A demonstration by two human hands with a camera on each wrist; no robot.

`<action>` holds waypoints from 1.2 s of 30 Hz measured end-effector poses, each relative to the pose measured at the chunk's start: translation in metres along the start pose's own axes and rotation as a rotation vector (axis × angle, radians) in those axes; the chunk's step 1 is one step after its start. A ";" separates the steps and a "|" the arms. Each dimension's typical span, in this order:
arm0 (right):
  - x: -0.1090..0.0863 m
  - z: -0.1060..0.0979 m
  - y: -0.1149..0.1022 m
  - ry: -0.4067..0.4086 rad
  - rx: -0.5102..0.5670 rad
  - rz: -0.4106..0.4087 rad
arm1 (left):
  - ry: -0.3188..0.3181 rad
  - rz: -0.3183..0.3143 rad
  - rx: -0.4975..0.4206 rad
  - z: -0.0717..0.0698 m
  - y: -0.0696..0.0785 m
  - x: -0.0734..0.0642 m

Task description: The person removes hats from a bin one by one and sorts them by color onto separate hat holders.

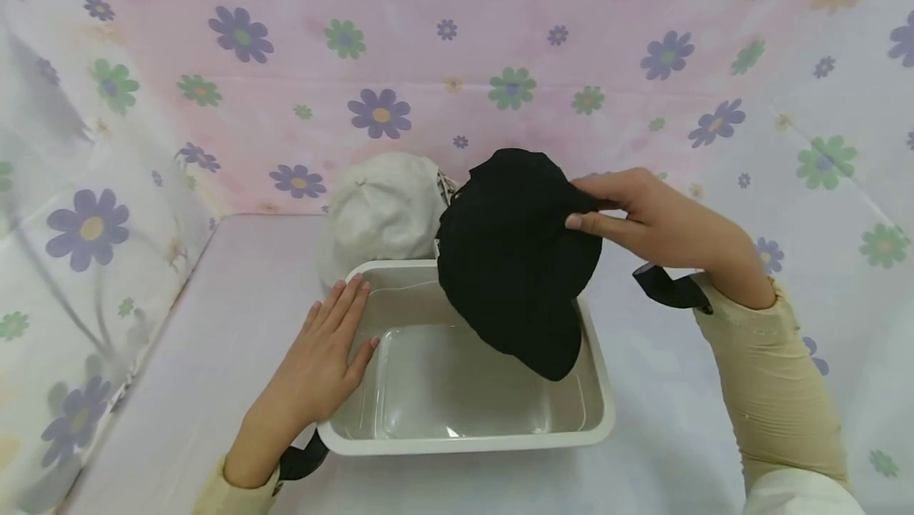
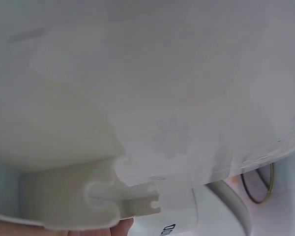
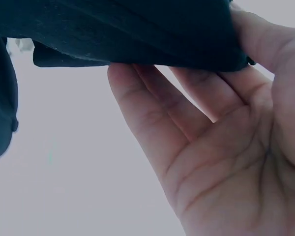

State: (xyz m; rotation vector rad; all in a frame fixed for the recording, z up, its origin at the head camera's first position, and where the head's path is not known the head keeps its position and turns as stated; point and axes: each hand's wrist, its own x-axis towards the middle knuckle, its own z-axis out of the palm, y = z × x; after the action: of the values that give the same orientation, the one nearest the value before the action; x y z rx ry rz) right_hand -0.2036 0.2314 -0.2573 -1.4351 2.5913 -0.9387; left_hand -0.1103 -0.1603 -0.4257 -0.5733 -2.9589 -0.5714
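Observation:
A black cap (image 1: 510, 253) hangs over the right back part of a light grey plastic bin (image 1: 467, 445), its brim (image 1: 557, 348) pointing down and toward the front. My right hand (image 1: 664, 221) pinches the cap's edge between thumb and fingers; in the right wrist view the fingers (image 3: 147, 113) lie under the dark cloth. With fingers straight, my left hand (image 1: 321, 360) rests on the bin's left rim. The left wrist view shows the bin's pale wall (image 2: 69, 196) close up, with fingertips (image 2: 120, 228) at the bottom edge.
Behind the bin's back left corner sits a white cap (image 1: 389, 209), partly hidden by the black one. Flowered cloth (image 1: 443, 71) hangs behind and along both sides. A pale sheet (image 1: 243, 277) covers the table.

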 end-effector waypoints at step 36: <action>0.043 -0.060 0.096 0.230 -0.321 0.352 | -0.012 -0.021 -0.076 0.002 -0.006 -0.001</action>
State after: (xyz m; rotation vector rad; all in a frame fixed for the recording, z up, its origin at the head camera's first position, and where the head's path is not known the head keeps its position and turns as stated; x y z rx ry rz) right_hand -0.3191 0.2649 -0.2474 -0.9036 3.1381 -0.7011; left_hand -0.1113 -0.1652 -0.4300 -0.5539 -2.9688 -0.6876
